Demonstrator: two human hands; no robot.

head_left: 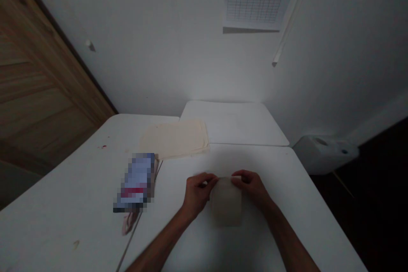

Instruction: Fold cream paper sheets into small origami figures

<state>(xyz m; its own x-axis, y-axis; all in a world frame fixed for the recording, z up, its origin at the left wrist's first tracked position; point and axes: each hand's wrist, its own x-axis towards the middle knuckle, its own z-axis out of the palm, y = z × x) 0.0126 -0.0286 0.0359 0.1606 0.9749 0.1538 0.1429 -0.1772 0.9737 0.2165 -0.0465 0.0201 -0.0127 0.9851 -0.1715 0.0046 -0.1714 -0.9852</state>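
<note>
A small, beige, cloth-like rectangle [227, 204] lies over the white table, partly in shadow. My left hand [198, 191] pinches its upper left corner between thumb and fingers. At the upper right corner, my right hand [251, 186] is closed in a similar pinch. The piece hangs or lies flat toward me below both hands; whether it is a single layer or folded cannot be made out. Farther back to the left rests a larger stack of thin beige sheets [178, 138], with rounded corners.
A blurred-out phone-like object [136, 182] with a pinkish strap [128, 222] is left of my hands. White tables [79, 178] meet at seams. A wall with a printed chart [255, 0] stands behind, a wooden door [41, 80] at left, a white container [325, 153] at right.
</note>
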